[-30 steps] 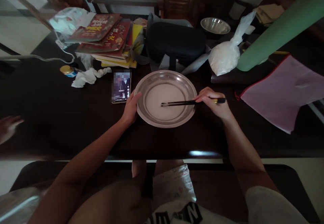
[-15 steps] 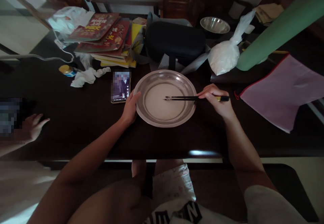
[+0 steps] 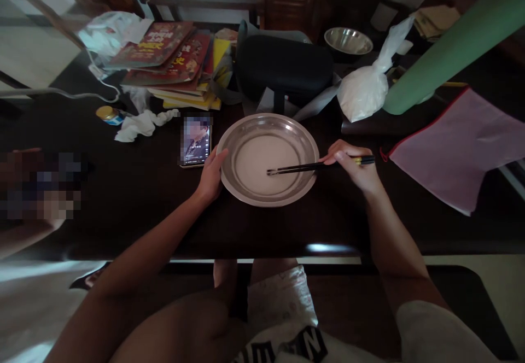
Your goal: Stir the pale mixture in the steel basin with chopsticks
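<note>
A round metal basin (image 3: 235, 188) stands on the dark table in front of me, with a whitish layer (image 3: 262, 155) over its bottom; whether it is liquid or powder I cannot tell. My left hand (image 3: 212, 176) grips the basin's left rim, thumb over the edge. In my right hand (image 3: 353, 162) is a pair of black chopsticks (image 3: 301, 168), held across the right rim. Their tips are close together at the whitish layer and have pale stuff on them. Just left of my left hand lies a lit phone (image 3: 196, 140).
Behind the basin sits a black case (image 3: 284, 68), with a tied bag of white powder (image 3: 363, 94) to its right. Stacked books (image 3: 164, 57), crumpled tissue (image 3: 141, 125) and a small jar (image 3: 109, 114) lie left. A green column (image 3: 447, 46) and purple cloth (image 3: 455, 144) are right. Another person's arm (image 3: 28, 234) rests far left.
The chopstick tips have moved slightly toward me and come together, and my right hand has tilted a little. My left hand and the basin stay put. The other person's hands have shifted.
</note>
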Demonstrator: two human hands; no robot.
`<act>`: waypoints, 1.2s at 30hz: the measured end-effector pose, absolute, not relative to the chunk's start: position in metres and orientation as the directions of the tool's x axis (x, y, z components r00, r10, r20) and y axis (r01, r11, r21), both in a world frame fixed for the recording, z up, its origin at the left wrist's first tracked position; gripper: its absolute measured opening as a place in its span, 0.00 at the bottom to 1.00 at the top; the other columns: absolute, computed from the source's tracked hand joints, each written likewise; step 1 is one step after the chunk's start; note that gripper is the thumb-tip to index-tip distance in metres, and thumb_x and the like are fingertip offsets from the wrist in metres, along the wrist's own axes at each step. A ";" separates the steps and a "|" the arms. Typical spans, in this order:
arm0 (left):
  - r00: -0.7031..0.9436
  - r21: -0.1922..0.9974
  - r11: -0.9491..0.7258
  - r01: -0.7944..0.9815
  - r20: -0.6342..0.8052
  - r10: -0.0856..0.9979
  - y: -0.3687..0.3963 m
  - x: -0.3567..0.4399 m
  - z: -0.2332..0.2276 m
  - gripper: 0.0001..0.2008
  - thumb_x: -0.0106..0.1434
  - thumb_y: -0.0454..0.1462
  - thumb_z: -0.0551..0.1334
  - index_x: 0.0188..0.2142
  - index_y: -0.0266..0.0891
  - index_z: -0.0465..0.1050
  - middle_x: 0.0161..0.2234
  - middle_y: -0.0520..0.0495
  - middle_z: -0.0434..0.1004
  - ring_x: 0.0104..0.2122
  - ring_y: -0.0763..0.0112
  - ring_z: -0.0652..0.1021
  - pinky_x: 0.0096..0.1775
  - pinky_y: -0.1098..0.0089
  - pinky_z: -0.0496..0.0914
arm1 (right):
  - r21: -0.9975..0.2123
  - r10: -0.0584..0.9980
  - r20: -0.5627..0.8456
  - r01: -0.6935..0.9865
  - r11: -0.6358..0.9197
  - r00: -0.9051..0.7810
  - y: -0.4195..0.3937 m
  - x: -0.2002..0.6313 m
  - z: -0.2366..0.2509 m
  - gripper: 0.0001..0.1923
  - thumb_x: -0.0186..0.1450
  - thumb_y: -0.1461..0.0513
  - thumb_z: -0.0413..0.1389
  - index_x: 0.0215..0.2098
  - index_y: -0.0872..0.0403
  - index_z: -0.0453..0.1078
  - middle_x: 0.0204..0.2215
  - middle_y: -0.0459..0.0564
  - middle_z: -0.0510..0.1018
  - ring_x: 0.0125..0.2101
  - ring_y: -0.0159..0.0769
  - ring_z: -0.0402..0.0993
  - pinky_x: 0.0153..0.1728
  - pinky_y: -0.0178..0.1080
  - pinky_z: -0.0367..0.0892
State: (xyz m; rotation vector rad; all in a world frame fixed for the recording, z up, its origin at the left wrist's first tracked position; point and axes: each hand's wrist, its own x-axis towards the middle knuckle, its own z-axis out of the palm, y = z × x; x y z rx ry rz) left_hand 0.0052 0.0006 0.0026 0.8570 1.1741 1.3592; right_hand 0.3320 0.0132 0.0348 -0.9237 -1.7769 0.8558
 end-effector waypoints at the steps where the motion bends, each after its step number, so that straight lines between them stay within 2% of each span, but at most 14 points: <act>1: -0.149 0.960 0.079 -0.268 -0.122 0.981 0.001 0.005 0.002 0.09 0.59 0.40 0.65 0.38 0.40 0.74 0.35 0.48 0.82 0.36 0.65 0.81 0.33 0.71 0.73 | -0.845 0.856 0.403 0.229 0.484 -0.323 0.013 0.331 0.035 0.13 0.68 0.52 0.58 0.31 0.45 0.82 0.30 0.47 0.84 0.34 0.37 0.77 0.39 0.44 0.72; 4: -0.155 0.960 0.074 -0.272 -0.120 0.981 0.001 0.005 0.002 0.09 0.58 0.40 0.65 0.38 0.39 0.74 0.36 0.48 0.82 0.36 0.65 0.81 0.32 0.72 0.73 | -0.812 0.837 0.419 0.266 0.519 -0.352 0.014 0.330 0.035 0.10 0.67 0.53 0.60 0.33 0.44 0.82 0.33 0.47 0.86 0.37 0.38 0.77 0.42 0.45 0.71; 9: -0.151 0.959 0.080 -0.273 -0.124 0.981 0.001 0.004 0.001 0.11 0.58 0.42 0.65 0.39 0.39 0.74 0.36 0.48 0.82 0.35 0.65 0.81 0.33 0.71 0.73 | -0.861 0.882 0.407 0.224 0.458 -0.240 0.012 0.333 0.036 0.14 0.69 0.53 0.58 0.29 0.45 0.82 0.27 0.47 0.82 0.32 0.36 0.77 0.36 0.43 0.71; 14: -0.156 0.958 0.070 -0.277 -0.117 0.981 0.001 0.005 0.001 0.11 0.58 0.41 0.65 0.39 0.39 0.74 0.37 0.47 0.83 0.37 0.63 0.82 0.35 0.69 0.75 | -0.815 0.841 0.410 0.271 0.512 -0.354 0.013 0.328 0.036 0.11 0.67 0.52 0.60 0.32 0.44 0.82 0.32 0.47 0.86 0.37 0.39 0.77 0.42 0.46 0.72; 19: -0.148 0.961 0.079 -0.264 -0.122 0.981 0.000 0.005 0.002 0.11 0.59 0.41 0.65 0.41 0.39 0.75 0.37 0.47 0.83 0.38 0.63 0.82 0.35 0.69 0.75 | -0.847 0.870 0.429 0.227 0.481 -0.242 0.013 0.334 0.035 0.13 0.69 0.54 0.58 0.31 0.45 0.82 0.29 0.47 0.83 0.33 0.37 0.77 0.37 0.43 0.71; 21: -0.147 0.962 0.076 -0.262 -0.118 0.982 0.000 0.005 0.002 0.11 0.60 0.41 0.64 0.41 0.39 0.75 0.38 0.47 0.83 0.38 0.63 0.82 0.34 0.70 0.75 | -0.853 0.865 0.416 0.209 0.478 -0.281 0.012 0.333 0.035 0.13 0.69 0.54 0.58 0.30 0.45 0.82 0.29 0.47 0.83 0.33 0.36 0.77 0.37 0.43 0.71; 25: -0.152 0.963 0.074 -0.258 -0.116 0.981 0.000 0.004 0.001 0.10 0.60 0.41 0.64 0.40 0.39 0.75 0.37 0.47 0.83 0.38 0.62 0.82 0.34 0.70 0.75 | -0.809 0.826 0.421 0.256 0.529 -0.376 0.014 0.330 0.034 0.09 0.67 0.54 0.60 0.33 0.44 0.82 0.33 0.47 0.86 0.38 0.39 0.77 0.43 0.45 0.71; 30: -0.157 0.961 0.095 -0.260 -0.140 0.978 0.001 0.003 -0.001 0.12 0.60 0.42 0.64 0.42 0.39 0.76 0.37 0.47 0.82 0.37 0.63 0.82 0.36 0.69 0.75 | -0.833 0.862 0.453 0.236 0.500 -0.227 0.014 0.335 0.035 0.12 0.69 0.55 0.58 0.32 0.44 0.82 0.30 0.46 0.83 0.34 0.36 0.76 0.38 0.43 0.70; 32: -0.155 0.962 0.093 -0.257 -0.136 0.978 0.001 0.003 -0.002 0.13 0.60 0.42 0.64 0.42 0.39 0.75 0.38 0.46 0.83 0.38 0.62 0.82 0.38 0.68 0.76 | -0.842 0.858 0.438 0.211 0.496 -0.268 0.013 0.335 0.035 0.13 0.70 0.55 0.58 0.31 0.44 0.82 0.30 0.46 0.83 0.33 0.36 0.76 0.38 0.42 0.70; 36: -0.151 0.966 0.082 -0.245 -0.121 0.981 0.002 0.003 -0.002 0.13 0.60 0.42 0.64 0.43 0.39 0.76 0.40 0.46 0.83 0.41 0.60 0.82 0.43 0.65 0.77 | -0.809 0.824 0.425 0.252 0.531 -0.374 0.013 0.331 0.036 0.09 0.68 0.55 0.60 0.34 0.44 0.82 0.33 0.47 0.86 0.38 0.38 0.77 0.43 0.44 0.71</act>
